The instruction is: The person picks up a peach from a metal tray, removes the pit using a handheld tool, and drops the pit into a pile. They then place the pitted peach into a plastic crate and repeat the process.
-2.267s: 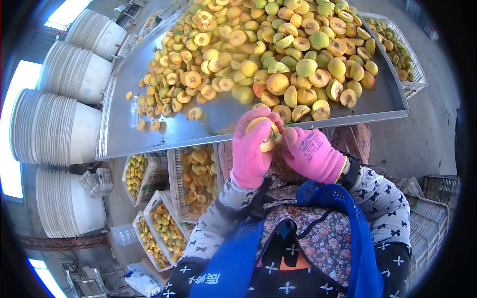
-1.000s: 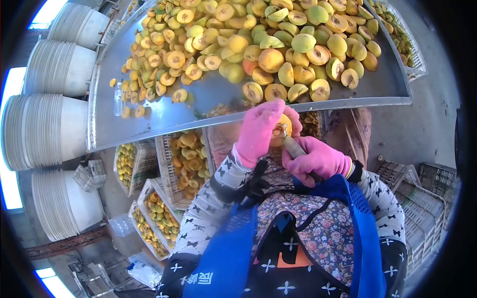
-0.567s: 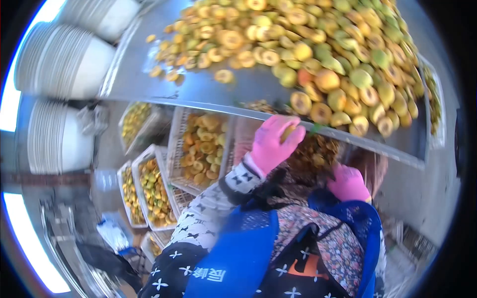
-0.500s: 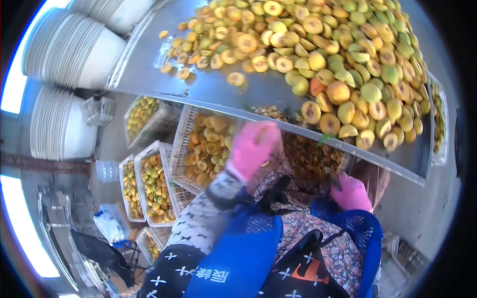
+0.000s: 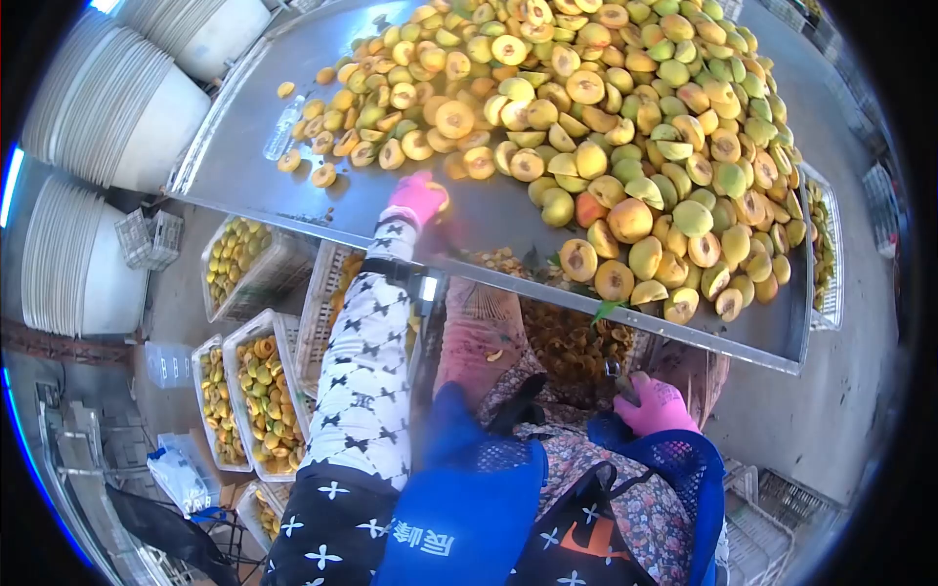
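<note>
Halved and whole yellow-green fruit [image 5: 625, 146] lies heaped on a metal table [image 5: 469, 220]. My left hand [image 5: 418, 198], in a pink glove, is over the table's near edge, its fingers closed on a fruit half [image 5: 442, 198] beside the loose halves. Low on the right, in front of my body, my right hand [image 5: 657, 405] wears a pink glove too. It is closed round a small tool [image 5: 626, 390] whose shape is partly hidden. Between my legs, below the table edge, is a container of cut fruit pieces [image 5: 576, 344].
Crates of fruit [image 5: 269, 396] stand on the floor at the left, with a fuller group nearer the table. Stacked white tubs [image 5: 107, 107] fill the upper left. A clear bottle [image 5: 281, 129] lies on the table. Another crate [image 5: 826, 254] is beyond its right edge.
My left hand has moved up and left from above the crate and table edge to over the tabletop. The view has shifted, and my right hand stays low with the tool.
</note>
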Available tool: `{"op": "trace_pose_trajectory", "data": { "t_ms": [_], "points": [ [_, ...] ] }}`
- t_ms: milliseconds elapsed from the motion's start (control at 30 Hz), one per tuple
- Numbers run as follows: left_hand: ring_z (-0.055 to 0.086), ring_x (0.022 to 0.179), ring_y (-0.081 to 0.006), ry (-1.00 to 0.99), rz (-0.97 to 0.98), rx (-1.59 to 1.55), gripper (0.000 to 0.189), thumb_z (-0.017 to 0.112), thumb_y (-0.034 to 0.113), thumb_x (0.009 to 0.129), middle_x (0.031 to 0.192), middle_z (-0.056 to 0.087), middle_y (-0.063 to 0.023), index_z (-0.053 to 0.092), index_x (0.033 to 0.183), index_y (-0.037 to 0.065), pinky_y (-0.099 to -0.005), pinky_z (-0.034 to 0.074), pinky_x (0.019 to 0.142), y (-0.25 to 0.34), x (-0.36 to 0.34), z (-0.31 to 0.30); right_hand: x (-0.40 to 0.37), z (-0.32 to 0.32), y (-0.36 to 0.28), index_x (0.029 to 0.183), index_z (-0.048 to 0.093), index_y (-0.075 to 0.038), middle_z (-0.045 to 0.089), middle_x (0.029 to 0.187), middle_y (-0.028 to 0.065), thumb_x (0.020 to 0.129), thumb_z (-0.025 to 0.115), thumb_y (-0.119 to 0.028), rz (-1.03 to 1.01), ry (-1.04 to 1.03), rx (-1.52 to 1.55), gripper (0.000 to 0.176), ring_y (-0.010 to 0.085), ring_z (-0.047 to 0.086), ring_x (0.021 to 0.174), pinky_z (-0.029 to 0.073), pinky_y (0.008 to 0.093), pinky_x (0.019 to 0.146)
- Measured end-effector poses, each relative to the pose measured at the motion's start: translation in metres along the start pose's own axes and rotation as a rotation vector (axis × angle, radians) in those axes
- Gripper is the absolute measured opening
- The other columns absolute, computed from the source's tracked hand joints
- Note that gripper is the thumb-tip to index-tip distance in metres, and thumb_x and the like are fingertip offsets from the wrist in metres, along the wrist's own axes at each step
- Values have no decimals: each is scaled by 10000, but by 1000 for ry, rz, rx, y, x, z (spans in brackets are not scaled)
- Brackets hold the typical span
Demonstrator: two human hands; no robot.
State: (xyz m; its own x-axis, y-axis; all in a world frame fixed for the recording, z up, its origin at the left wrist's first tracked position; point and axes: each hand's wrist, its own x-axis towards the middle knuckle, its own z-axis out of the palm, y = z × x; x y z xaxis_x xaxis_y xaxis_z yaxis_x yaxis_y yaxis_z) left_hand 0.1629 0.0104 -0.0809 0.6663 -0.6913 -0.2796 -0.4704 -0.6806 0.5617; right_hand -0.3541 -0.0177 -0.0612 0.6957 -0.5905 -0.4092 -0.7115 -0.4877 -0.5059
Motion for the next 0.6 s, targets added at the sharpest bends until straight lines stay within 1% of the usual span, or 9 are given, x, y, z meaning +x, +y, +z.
{"op": "trace_pose_trajectory", "data": {
  "t_ms": [33, 67, 100, 133, 233, 367, 433, 533, 600],
  "points": [
    [657, 1025, -240, -178, -49, -62, 609, 773, 333, 792, 1117, 672, -123, 587, 1302, 59, -362, 561, 826, 10, -9, -10, 0, -3, -2, 1012, 586, -45, 678, 886, 230, 852, 689, -346, -3, 10, 78, 357, 409, 661, 878, 519, 486, 773],
    [678, 946, -200, -166, -32, -329, 487, 773, 194, 793, 1129, 663, -104, 621, 1233, 52, -346, 581, 722, 1, -17, -3, 0, -8, -6, 1009, 593, -43, 677, 883, 230, 850, 693, -334, -8, 19, 160, 347, 410, 660, 877, 520, 478, 769],
    [667, 957, -218, -168, -5, -637, 438, 738, 144, 827, 1089, 655, -100, 585, 1220, 28, -371, 581, 751, 8, -40, -1, 1, -12, -10, 1005, 599, -41, 675, 880, 230, 847, 696, -323, -17, 33, 242, 337, 412, 658, 877, 521, 471, 765],
    [662, 955, -230, -183, 12, -841, 429, 719, 125, 841, 1082, 644, -108, 555, 1223, 18, -373, 577, 777, 20, -57, 1, 4, -10, -18, 1008, 627, -35, 683, 812, 163, 848, 716, -255, -20, 114, 388, 286, 316, 679, 736, 525, 404, 679],
    [647, 954, -253, -305, 151, -1137, 425, 675, 93, 869, 1081, 612, -124, 479, 1235, 3, -386, 555, 864, 83, -134, 15, 12, -36, -60, 1028, 656, -36, 630, 749, -33, 859, 755, -199, 112, 54, 1036, 254, 42, 561, 642, 463, 233, 574],
    [634, 995, -225, -446, 259, -1245, 379, 641, 110, 894, 1120, 609, -128, 494, 1223, -6, -363, 526, 906, 156, -211, 60, 26, -53, -95, 1020, 670, -34, 633, 776, -38, 863, 752, -174, -154, 300, 1318, 226, 47, 547, 695, 475, 239, 628],
    [625, 1020, -207, -494, 234, -1231, 365, 629, 130, 911, 1129, 611, -118, 498, 1222, -8, -347, 516, 911, 173, -234, 79, 31, -49, -88, 1001, 672, -35, 636, 781, -34, 864, 754, -201, -91, 394, 1208, 231, 48, 549, 718, 478, 252, 650],
    [609, 1051, -195, -590, 238, -1396, 316, 553, 156, 967, 1145, 611, -109, 505, 1236, -3, -323, 497, 926, 173, -241, 102, 29, -53, -74, 980, 669, -22, 640, 766, 9, 857, 756, -246, -180, 519, 1184, 270, 72, 555, 703, 480, 280, 647],
    [600, 1054, -194, -613, 221, -1481, 298, 546, 155, 977, 1159, 600, -105, 512, 1228, 0, -320, 491, 927, 171, -245, 110, 28, -49, -64, 961, 655, -11, 638, 759, 64, 849, 757, -283, -70, 473, 1052, 311, 104, 570, 691, 483, 308, 646]
  ]
}}
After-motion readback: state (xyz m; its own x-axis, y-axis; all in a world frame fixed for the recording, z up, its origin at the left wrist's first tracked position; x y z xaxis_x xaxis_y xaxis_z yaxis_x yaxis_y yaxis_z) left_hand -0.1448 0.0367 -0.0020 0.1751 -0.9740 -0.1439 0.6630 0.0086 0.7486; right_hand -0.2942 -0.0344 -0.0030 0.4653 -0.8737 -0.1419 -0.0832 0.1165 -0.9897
